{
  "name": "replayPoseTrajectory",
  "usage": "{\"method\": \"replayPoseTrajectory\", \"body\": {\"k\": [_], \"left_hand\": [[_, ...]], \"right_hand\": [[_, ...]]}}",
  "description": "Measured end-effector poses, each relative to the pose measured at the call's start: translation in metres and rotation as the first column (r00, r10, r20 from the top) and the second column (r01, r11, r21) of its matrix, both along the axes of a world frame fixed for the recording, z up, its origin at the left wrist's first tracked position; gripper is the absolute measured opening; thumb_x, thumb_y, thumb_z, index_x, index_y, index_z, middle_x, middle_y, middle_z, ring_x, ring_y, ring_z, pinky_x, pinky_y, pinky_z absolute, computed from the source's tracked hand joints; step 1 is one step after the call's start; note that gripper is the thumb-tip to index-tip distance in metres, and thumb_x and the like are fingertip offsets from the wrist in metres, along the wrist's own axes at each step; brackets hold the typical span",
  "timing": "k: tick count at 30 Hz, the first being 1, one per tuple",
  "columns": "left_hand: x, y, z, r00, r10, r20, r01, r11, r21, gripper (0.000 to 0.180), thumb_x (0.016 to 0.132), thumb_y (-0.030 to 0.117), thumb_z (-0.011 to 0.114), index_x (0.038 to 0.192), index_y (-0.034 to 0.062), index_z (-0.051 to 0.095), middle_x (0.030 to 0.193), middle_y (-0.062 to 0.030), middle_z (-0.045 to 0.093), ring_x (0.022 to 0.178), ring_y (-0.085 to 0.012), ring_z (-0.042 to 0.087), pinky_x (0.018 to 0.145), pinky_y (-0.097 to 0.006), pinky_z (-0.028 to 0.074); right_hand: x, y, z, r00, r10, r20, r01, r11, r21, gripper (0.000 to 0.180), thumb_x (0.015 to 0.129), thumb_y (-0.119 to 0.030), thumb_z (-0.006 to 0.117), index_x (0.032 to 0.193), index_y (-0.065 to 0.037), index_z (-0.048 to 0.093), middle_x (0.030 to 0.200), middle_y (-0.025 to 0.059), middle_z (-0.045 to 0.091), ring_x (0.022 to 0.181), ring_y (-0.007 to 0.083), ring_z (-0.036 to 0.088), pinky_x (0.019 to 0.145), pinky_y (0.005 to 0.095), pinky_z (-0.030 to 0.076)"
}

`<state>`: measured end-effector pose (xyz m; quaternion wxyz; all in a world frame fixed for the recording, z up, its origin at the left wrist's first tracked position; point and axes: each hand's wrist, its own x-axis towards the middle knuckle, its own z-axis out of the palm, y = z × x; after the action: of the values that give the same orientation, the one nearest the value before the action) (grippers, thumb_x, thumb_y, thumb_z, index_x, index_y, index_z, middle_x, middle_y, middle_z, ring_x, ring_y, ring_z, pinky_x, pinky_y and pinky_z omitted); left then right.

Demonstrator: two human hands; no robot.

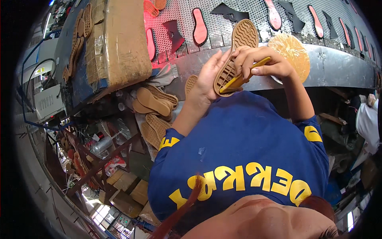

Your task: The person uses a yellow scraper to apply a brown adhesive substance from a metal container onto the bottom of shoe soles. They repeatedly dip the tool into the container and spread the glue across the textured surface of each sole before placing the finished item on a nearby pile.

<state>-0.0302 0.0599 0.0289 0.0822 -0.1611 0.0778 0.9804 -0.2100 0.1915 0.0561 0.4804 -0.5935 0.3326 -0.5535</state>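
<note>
Holds a tan shoe sole (227, 73) at a slant in front of the chest, patterned face toward the camera. Cradles its side edge in the left hand (207, 75), loosely cupped with fingers partly hidden, apparently to steady the piece yet leave most of the face uncovered. Pinches a slim yellow tool (232, 83) in the right hand (262, 61), fingers curled narrowly around it and angled toward the near end of the sole, probably for fine control along the rim. Cannot tell exact contact at the tip. Includes a round tan disc (292, 55) at the metal ledge (334, 65), just beside the right hand, perhaps for easy reach. Shows pink-faced soles (200, 27) and black cut pieces (230, 13) spaced across the perforated mesh (254, 8), likely against overlap. Shows piled tan soles (153, 102) near the left forearm, seemingly handy.
</note>
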Motion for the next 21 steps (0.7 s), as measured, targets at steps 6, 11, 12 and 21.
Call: {"method": "replayPoseTrajectory", "body": {"k": [6,11,12,21], "left_hand": [[0.002,-0.003,-0.006,0.995,-0.066,-0.073,0.06,0.995,-0.075,0.058,0.1,0.049,0.02,0.148,0.0162,0.025,0.127,-0.0218,0.052,0.095,-0.0439,0.063,0.067,-0.051,0.059],[-0.001,-0.006,-0.005,0.989,-0.064,-0.131,0.054,0.996,-0.078,0.059,0.1,0.047,0.024,0.147,0.0121,0.026,0.126,-0.0237,0.054,0.092,-0.0427,0.064,0.06,-0.047,0.059],[0.001,-0.007,-0.008,0.993,-0.055,-0.104,0.045,0.994,-0.099,0.058,0.1,0.046,0.025,0.147,0.0106,0.027,0.125,-0.0241,0.054,0.091,-0.042,0.065,0.059,-0.047,0.059],[0.01,-0.025,-0.013,0.923,0.349,-0.163,-0.364,0.928,-0.074,0.056,0.099,0.04,0.041,0.143,0.0056,0.034,0.135,-0.0205,0.048,0.112,-0.0301,0.058,0.089,-0.047,0.054]], "right_hand": [[-0.009,-0.009,-0.013,0.994,0.044,0.099,-0.038,0.998,-0.055,0.022,0.088,-0.02,0.061,0.088,0.001,0.067,0.099,0.0146,0.064,0.096,0.0247,0.059,0.087,0.0357,0.046],[-0.03,0.017,-0.057,0.856,-0.239,0.459,0.302,0.951,-0.068,0.02,0.092,-0.019,0.056,0.1,-0.002,0.064,0.104,0.0176,0.063,0.098,0.0263,0.06,0.082,0.0352,0.049],[-0.031,0.024,-0.065,0.742,-0.289,0.604,0.393,0.918,-0.043,0.021,0.093,-0.017,0.055,0.105,-0.002,0.063,0.106,0.0175,0.063,0.098,0.0266,0.061,0.081,0.0348,0.05],[-0.028,0.108,-0.148,0.266,-0.907,-0.326,0.916,0.133,0.378,0.014,0.094,-0.013,0.058,0.103,-0.004,0.064,0.086,0.0054,0.063,0.073,0.0095,0.057,0.065,0.0239,0.045]]}}
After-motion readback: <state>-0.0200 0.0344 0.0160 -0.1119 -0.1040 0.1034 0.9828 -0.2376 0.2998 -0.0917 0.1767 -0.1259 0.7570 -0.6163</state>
